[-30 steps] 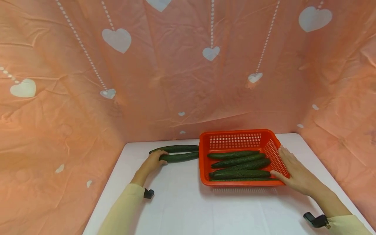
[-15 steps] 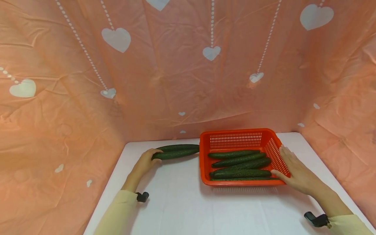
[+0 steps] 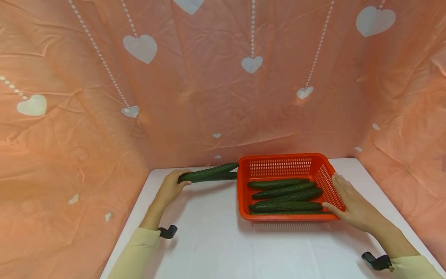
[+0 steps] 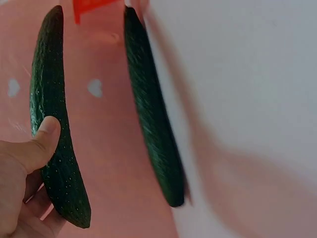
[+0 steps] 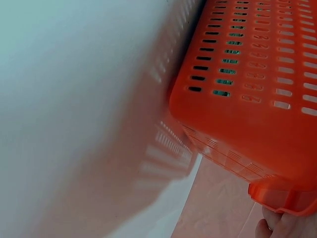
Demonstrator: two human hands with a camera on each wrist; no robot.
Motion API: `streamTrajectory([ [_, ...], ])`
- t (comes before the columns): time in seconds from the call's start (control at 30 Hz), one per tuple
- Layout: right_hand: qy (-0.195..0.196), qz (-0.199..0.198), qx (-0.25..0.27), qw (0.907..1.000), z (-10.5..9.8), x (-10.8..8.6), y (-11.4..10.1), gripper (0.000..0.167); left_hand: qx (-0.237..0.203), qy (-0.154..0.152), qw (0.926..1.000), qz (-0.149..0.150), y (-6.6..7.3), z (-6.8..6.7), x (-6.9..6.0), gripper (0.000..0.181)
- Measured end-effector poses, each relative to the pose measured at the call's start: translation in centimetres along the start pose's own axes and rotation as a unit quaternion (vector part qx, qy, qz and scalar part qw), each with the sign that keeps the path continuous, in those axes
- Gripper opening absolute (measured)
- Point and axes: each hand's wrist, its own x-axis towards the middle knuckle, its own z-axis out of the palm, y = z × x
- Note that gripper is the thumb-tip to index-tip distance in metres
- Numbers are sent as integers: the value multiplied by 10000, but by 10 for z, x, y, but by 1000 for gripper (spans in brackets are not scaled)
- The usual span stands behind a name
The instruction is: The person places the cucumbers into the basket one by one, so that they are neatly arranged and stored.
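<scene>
My left hand point(image 3: 170, 188) grips one end of a dark green cucumber point(image 3: 209, 173), thumb on the near side. That cucumber is lifted and slants up to the right, its far end near the basket's left rim. In the left wrist view the thumb point(image 4: 47, 134) presses across the held cucumber point(image 4: 49, 89). A second cucumber point(image 4: 151, 109) lies apart from it on the table. My right hand point(image 3: 357, 207) rests with straight fingers against the right rim of a red plastic basket point(image 3: 289, 217). Several cucumbers point(image 3: 283, 191) lie inside the basket.
A white cloth covers the table point(image 3: 209, 240). Behind and at both sides hangs a pink-orange curtain point(image 3: 195, 97) with white hearts. The basket's slotted wall point(image 5: 237, 124) fills the right part of the right wrist view.
My left hand slid to the left end of the front cucumber, gripped it and raised it, tilting its right end up over the cucumber behind. The right hand and basket stayed put.
</scene>
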Motion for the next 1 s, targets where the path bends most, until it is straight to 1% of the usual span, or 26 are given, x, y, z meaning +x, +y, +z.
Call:
streamTrajectory([
  [0.27,148,-213,-294,9992,3,0,2,101,-94,67,9994,338,33,6,6,42],
  [0.43,211,-314,-500,9980,5,0,4,103,-162,-38,9989,432,53,15,10,42],
  [0.63,179,-290,-532,9980,5,0,4,103,-320,-280,9977,522,78,28,14,41],
  [0.73,180,-290,-544,9979,5,0,4,103,-387,-318,9968,626,91,35,18,40],
  [0.9,186,-302,-533,9979,5,0,5,103,-399,-341,9945,910,112,50,27,38],
  [1.0,186,-311,-502,9981,4,0,5,102,-368,-406,9937,975,125,59,30,38],
])
